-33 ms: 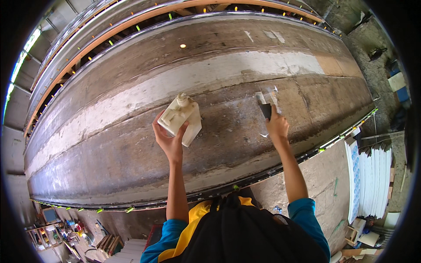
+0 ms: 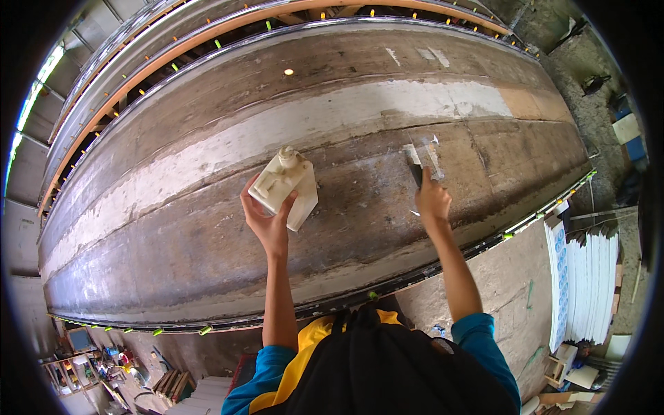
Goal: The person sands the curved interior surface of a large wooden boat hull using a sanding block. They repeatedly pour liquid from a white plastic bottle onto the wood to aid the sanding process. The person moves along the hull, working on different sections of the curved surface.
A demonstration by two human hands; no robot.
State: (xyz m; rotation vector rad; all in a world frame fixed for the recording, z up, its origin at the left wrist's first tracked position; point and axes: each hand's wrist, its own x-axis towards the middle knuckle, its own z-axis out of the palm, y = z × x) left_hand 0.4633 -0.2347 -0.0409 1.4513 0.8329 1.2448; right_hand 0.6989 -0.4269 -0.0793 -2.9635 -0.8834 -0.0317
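My left hand (image 2: 270,221) grips an off-white plastic jug (image 2: 283,181), thumb on the near side and fingers round its left edge. The jug lies tilted over the large curved brown wooden hull (image 2: 346,235); whether it touches the hull, I cannot tell. To the right, my right hand (image 2: 434,200) is closed on a putty knife (image 2: 416,171), its dark part pointing away from me at the hull. Around its tip are pale smears of filler (image 2: 413,153), with small white dabs nearby. The fingers partly hide the knife's handle.
A broad whitish filler band (image 2: 332,114) runs along the hull. Its near edge carries a dark rim with green clips (image 2: 205,330). White stacked panels (image 2: 588,287) stand at the right. Shelves of tools and cans (image 2: 83,366) are at the lower left.
My right hand has shifted slightly left and toward me, and the putty knife has turned, showing a narrower side. My left hand and the jug stay put.
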